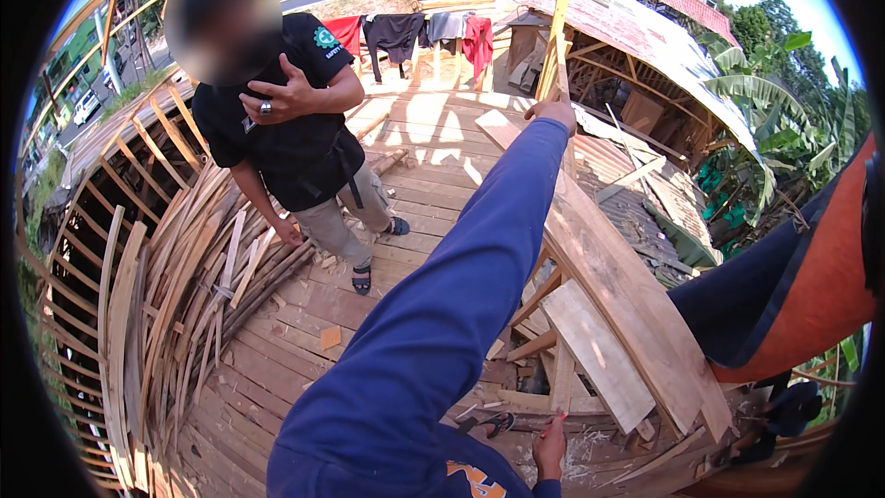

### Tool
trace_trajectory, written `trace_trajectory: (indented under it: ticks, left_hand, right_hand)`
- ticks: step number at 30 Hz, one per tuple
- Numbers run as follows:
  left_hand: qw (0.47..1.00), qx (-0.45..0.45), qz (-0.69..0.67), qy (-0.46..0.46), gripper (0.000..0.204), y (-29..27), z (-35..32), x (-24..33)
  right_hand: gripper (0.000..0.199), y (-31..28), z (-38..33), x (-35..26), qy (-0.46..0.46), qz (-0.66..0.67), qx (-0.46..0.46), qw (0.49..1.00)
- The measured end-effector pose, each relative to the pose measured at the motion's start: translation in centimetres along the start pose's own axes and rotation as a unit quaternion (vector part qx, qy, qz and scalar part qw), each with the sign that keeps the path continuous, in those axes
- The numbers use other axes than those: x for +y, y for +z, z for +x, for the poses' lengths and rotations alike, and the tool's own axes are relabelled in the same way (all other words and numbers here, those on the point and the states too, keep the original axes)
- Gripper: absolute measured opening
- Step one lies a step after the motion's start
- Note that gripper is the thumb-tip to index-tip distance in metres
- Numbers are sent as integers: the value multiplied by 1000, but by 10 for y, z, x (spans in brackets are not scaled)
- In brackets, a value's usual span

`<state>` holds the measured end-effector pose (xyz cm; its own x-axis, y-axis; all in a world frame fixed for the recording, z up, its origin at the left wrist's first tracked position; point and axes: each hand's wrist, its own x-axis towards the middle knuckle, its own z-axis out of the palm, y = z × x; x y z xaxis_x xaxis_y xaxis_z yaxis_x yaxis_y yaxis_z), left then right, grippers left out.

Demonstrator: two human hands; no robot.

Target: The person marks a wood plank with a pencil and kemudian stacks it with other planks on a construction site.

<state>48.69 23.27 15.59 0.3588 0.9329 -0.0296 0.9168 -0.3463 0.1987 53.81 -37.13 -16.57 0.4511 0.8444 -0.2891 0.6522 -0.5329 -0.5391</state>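
My left arm, in a blue sleeve, stretches far forward across the view. At its end my left hand [553,114] is closed at an upright wooden post [559,28]; whether it wraps the post or only rests against it is hard to make out. Low beside my body, my right hand [549,450] has its fingers curled, with a small reddish tip at the top. What it holds, if anything, is too small to name. A long wide plank [622,300] runs along my right side, with a shorter pale board [599,350] leaning beneath it.
A person in a black shirt [304,129] stands ahead on the left, one hand raised. Stacked timber strips [189,286] lie at left on the plank floor [286,350]. Orange and dark clothing [802,286] of someone close fills the right. Laundry [396,37] hangs beyond.
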Motion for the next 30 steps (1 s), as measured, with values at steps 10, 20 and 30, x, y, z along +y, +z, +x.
trace_trajectory:
  ticks: [10, 20, 30]
  left_hand:
    - [912, 95, -330, 224, 41, 199, -138, 21]
    - [828, -61, -557, 37, 58, 347, -360, 50]
    - [704, 199, -681, -37, 71, 197, -52, -46]
  right_hand:
    - [69, -2, 2, -3, 24, 136, 63, 988]
    - [15, -38, -2, 10, 82, 453, 414, 785]
    - [17, -293, 72, 167, 37, 435, 609, 662]
